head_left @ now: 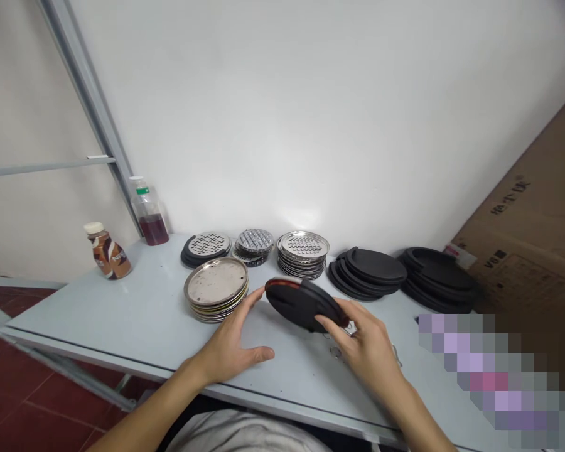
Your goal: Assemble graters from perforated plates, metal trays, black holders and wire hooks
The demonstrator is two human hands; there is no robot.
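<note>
My right hand (368, 344) grips a round black disc (301, 302) with a red rim edge, holding it tilted just above the grey table (122, 314). My left hand (233, 342) rests on the table with fingers stretched out, fingertips reaching the disc's left edge. Right behind the left hand lies a stack of plain round metal plates (216, 287). Small metal bits lie on the table under the right hand, mostly hidden.
Along the wall stand stacks of perforated metal discs (304, 251), (255, 243), (208, 246) and two piles of black discs (370, 271), (435, 279). A brown drink bottle (107, 251) and a clear bottle with red liquid (149, 213) stand at left. A cardboard box (532, 226) leans at right.
</note>
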